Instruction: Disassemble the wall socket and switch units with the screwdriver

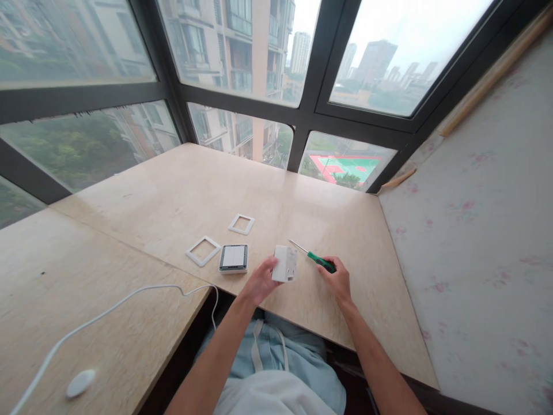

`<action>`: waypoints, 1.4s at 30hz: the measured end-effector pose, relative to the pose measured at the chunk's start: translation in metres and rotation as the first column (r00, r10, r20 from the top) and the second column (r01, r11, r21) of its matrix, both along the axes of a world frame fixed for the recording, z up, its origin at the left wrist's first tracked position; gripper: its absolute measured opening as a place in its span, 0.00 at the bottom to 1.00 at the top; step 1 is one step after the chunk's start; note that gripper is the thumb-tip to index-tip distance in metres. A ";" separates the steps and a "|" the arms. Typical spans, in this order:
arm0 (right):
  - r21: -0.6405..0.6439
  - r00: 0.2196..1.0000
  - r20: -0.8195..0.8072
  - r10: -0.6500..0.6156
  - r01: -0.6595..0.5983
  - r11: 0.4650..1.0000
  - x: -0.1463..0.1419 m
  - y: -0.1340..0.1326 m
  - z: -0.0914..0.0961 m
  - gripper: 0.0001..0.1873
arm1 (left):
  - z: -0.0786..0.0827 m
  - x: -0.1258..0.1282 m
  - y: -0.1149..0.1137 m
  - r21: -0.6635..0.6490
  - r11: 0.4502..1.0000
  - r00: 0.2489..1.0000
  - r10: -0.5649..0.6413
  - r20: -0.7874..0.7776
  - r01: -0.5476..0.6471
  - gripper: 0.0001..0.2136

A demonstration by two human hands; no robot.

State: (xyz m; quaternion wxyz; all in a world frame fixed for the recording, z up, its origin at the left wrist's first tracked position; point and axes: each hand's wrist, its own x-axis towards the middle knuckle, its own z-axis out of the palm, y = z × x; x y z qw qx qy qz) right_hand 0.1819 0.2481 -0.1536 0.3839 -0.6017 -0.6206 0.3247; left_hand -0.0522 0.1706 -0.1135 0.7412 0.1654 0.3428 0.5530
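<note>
My left hand [260, 281] is closed around one side of a white plastic box [285, 264], which looks like a wall mounting box and is held tilted above the table. In my right hand [337, 280] is a screwdriver [322, 262] with a green and black handle. Its metal shaft points up and left, with the tip just beyond the box and apart from it. Left of the box lies a wall switch [234, 257] with white rockers and a dark surround. Two white square frames rest near it: one frame [193, 257] to its left, the other frame [241, 231] behind it.
A white cable [125, 298] runs across the left part of the beige stone surface [142, 190] and drops over its front edge. A round white disc [80, 383] lies at the lower left. Windows close off the back, and a papered wall [475, 248] stands at the right.
</note>
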 end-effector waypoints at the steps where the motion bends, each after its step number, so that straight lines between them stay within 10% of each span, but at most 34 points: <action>1: 0.003 1.000 0.006 0.005 -0.005 1.000 0.000 0.000 -0.001 0.22 | 0.001 0.000 -0.001 -0.005 1.000 0.991 -0.018 0.133 0.019 0.36; 15: 0.176 0.971 0.188 0.149 -0.183 0.967 -0.010 0.003 -0.003 0.16 | -0.026 0.011 -0.006 -0.018 1.000 0.793 0.001 0.610 0.013 0.24; 36: 0.219 0.907 0.357 0.221 -0.312 0.925 -0.025 -0.005 0.008 0.25 | -0.035 0.006 -0.016 -0.026 0.999 0.817 0.039 0.576 -0.029 0.30; 42: 0.054 0.928 -0.086 0.363 -0.359 0.932 -0.042 -0.023 0.049 0.28 | -0.018 0.014 -0.010 -0.151 0.969 0.907 0.237 0.348 -0.195 0.25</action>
